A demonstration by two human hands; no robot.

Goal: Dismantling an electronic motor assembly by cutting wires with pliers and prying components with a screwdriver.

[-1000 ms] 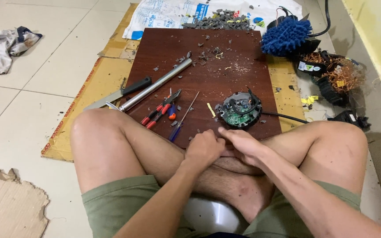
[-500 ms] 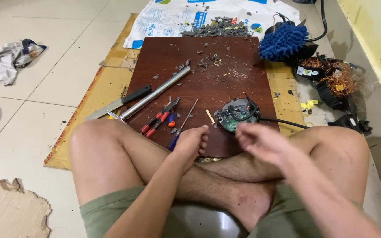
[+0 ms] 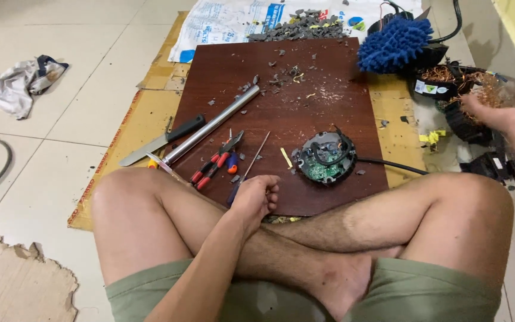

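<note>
Person sits cross-legged on floor, brown board point(image 3: 305, 83) in front. L hand point(image 3: 256, 200) rests at board's near edge, fingers loosely curled, nothing clearly held; blue-handled screwdriver point(image 3: 247, 173) lies just beside it, tip pointing up the board. R hand point(image 3: 489, 112) is out right of board, at the pile of copper wire point(image 3: 448, 74) and black parts; blurred, can't tell how far the grip is open or if it has anything. Round circuit unit point(image 3: 325, 157) w/ black cable sits on board, near-right part. Red pliers point(image 3: 217, 162), metal tube point(image 3: 210, 125), knife point(image 3: 162, 140) at board's left side. Blue mop head point(image 3: 393, 43) by board's far-right corner.
</note>
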